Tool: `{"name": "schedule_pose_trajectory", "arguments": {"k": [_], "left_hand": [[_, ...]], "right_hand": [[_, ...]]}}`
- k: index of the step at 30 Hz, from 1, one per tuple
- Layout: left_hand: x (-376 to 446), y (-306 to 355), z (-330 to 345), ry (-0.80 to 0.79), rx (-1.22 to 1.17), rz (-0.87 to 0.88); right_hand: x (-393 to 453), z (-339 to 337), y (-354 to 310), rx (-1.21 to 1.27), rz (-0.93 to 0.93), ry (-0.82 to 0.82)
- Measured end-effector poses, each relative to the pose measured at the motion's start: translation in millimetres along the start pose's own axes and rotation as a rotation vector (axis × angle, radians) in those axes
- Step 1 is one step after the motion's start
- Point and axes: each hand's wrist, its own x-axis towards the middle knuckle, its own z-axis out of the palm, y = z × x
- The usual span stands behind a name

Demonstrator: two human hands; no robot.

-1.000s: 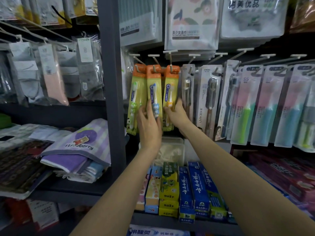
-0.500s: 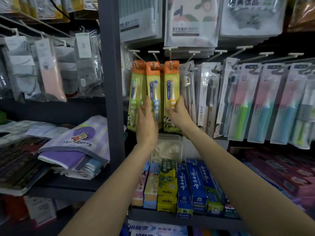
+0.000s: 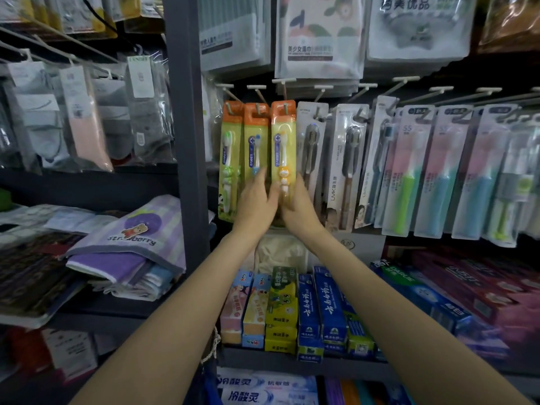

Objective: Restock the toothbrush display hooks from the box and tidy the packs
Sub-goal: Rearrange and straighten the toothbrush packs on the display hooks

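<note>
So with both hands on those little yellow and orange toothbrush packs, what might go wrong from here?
1. The left hand and right hand press the lower ends of the middle pack and right pack; pushing upward could lift them off their hooks.
2. The grey pack hangs tight against the right hand, so it may get knocked askew.
3. A slipped pack could drop onto the toothpaste boxes below.

Two bare forearms reach up from the bottom edge, sleeveless as far as the view shows. The left hand (image 3: 257,204) and right hand (image 3: 301,207) wear no gloves, rings, watch or bracelet.
</note>
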Motion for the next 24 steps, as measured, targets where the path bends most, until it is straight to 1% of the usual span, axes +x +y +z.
{"name": "schedule_pose_trajectory", "arguments": {"k": [1,2,5,8,10,14,17,18,20,22,24], "left_hand": [[4,4,-1,-0.056,-0.018,-0.018],[7,8,-2,-0.076,-0.027,-0.022],[13,9,-5,-0.022,-0.036,-0.052],[17,11,-7,-0.004,-0.05,-0.119],[17,16,-8,-0.001,-0.024,-0.154],[17,23,-7,0.064,-0.069,-0.255],[19,24,-9,0.111,-0.083,-0.273],[19,23,-9,0.114,-0.058,-0.255],[17,23,-10,0.11,0.027,-0.201],[17,21,-11,0.11,0.122,-0.153],[19,18,-13,0.106,0.193,-0.122]], "right_hand": [[1,2,6,-0.02,-0.018,-0.029],[0,2,9,-0.035,-0.028,-0.066],[-13,-9,-5,-0.083,-0.039,-0.192],[-14,-19,-4,-0.195,-0.056,-0.3],[-15,-21,-6,-0.227,-0.075,-0.321],[-16,-23,-8,-0.206,-0.086,-0.358],[-17,-28,-6,-0.243,-0.109,-0.4],[-17,-31,-5,-0.249,-0.107,-0.395],[-14,-37,-3,-0.199,-0.081,-0.332],[-7,-41,-3,-0.097,-0.005,-0.246],[6,-42,-3,-0.034,0.053,-0.209]]}}
